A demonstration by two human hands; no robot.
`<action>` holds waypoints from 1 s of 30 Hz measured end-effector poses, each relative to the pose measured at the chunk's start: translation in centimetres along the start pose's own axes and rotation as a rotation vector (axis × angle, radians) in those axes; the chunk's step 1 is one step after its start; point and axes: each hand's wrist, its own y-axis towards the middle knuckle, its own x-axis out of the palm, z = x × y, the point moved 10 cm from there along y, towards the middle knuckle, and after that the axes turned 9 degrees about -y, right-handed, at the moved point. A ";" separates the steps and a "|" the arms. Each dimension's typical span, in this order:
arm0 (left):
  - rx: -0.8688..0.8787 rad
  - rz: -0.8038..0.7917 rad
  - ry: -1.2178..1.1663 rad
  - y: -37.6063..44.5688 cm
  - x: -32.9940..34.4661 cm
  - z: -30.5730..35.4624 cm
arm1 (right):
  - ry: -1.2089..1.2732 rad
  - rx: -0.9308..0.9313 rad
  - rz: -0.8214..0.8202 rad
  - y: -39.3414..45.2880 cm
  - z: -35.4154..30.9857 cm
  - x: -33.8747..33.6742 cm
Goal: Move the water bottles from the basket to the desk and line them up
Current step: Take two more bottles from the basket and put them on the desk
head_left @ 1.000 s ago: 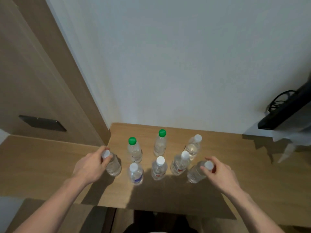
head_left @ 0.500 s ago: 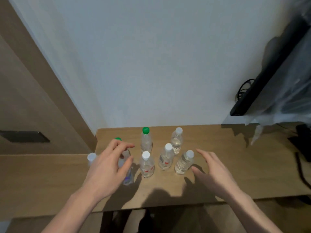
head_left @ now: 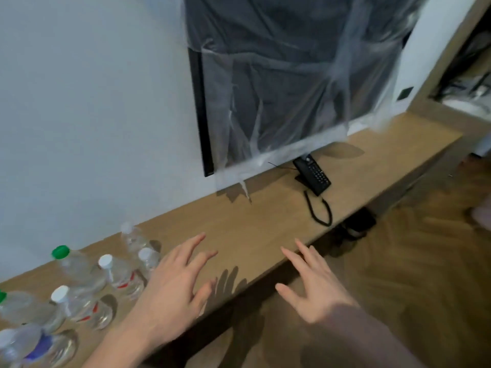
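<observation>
Presently: left hand [head_left: 170, 290], fingers spread and empty, palm down above the desk [head_left: 255, 229] near its front edge, just right of the bottles. Right hand [head_left: 316, 285], fingers likewise splayed, holding nothing, past the front edge over the floor [head_left: 414, 274]. Water bottles [head_left: 79, 296]: a blurred cluster standing at the left end of the desk, mostly white caps, a green-capped bottle [head_left: 69, 264] toward the wall, another green cap cut off by the frame's left edge. Telephone [head_left: 312, 173], black, with coiled cord, on the desk near its rear edge, well right of the bottles. Screen [head_left: 292, 75], dark, wall-mounted above the desk, draped in clear plastic film.
</observation>
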 end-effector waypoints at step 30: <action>0.734 -0.319 0.135 35.9 24.7 49.1 | 0.138 0.683 0.202 -12.5 49.7 -17.2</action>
